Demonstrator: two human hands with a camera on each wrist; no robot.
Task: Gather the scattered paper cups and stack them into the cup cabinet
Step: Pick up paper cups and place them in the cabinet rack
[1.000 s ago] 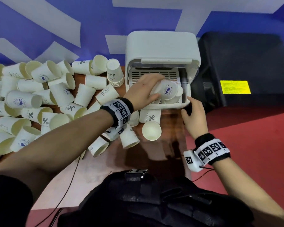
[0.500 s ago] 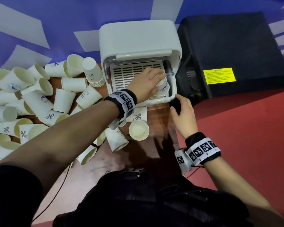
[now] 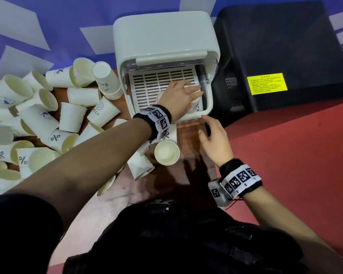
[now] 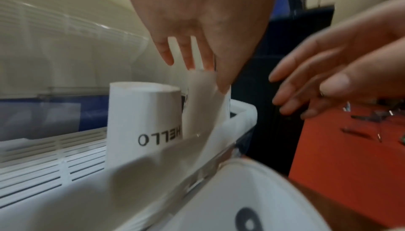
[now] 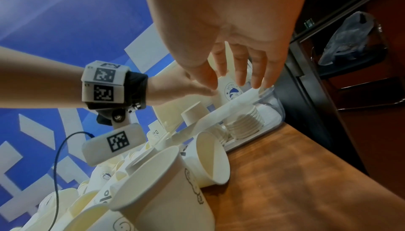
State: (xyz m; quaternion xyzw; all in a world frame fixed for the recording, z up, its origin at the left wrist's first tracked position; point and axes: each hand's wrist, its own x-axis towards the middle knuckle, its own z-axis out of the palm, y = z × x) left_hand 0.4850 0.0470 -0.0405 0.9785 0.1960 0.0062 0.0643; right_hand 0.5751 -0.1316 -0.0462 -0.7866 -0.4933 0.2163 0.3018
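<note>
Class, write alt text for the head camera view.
A person's left hand reaches into an open white cup cabinet, fingers straight on an upside-down cup stack. The right hand hovers open nearby; loose paper cups litter the table's left side.

The cup cabinet (image 3: pixel 162 36) looks like smooth, faintly glossy cream plastic, with a clear plastic lid (image 3: pixel 172 63) and a slotted white plastic tray (image 3: pixel 156 84). The paper cups (image 3: pixel 73 117) are matt white paper with printed marks. The counter (image 5: pixel 295 174) is polished brown wood grain. The wristbands (image 3: pixel 154 119) look like black cloth.
</note>
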